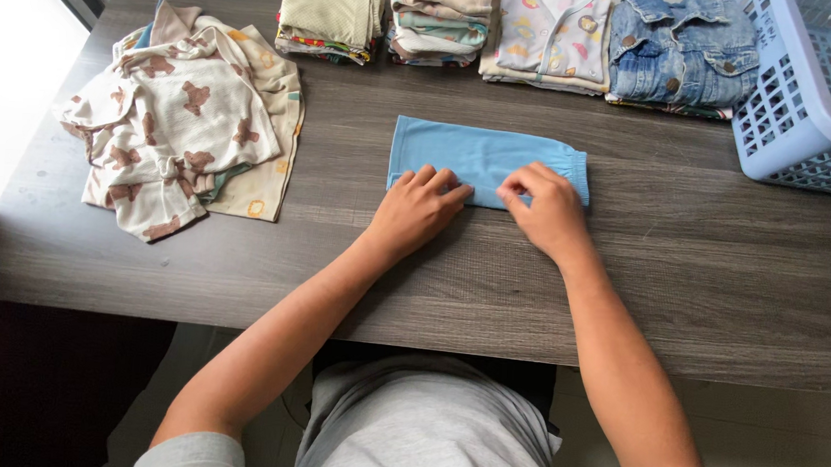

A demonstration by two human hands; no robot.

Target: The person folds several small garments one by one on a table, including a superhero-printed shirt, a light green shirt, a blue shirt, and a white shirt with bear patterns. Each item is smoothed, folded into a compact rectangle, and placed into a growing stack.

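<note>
Blue cloth (483, 158): a folded light-blue garment, lying flat as a long strip near the middle of the surface (721, 271), its gathered hem at the 3 o'clock end.
Left hand (415, 208): rests palm down on the near edge of the blue cloth, toward its 7 o'clock corner; the grip is loose, fingers bent and pressing the fabric, holding nothing up.
Right hand (551, 210): just beside the left, at 5 o'clock on the cloth; the grip is closed, fingertips pinching the near edge of the fabric.
Bear-print clothes (182, 118): a loose heap of cream pieces with brown bears, at 9 o'clock from the cloth, well apart from it.
Folded stacks (438, 19): a row of neat piles along the far edge, at 12 o'clock.
Denim jacket (682, 48): folded, at 1 o'clock, at the end of that row.
Basket (808, 104): pale blue plastic lattice, at 2 o'clock, just beside the denim jacket.
</note>
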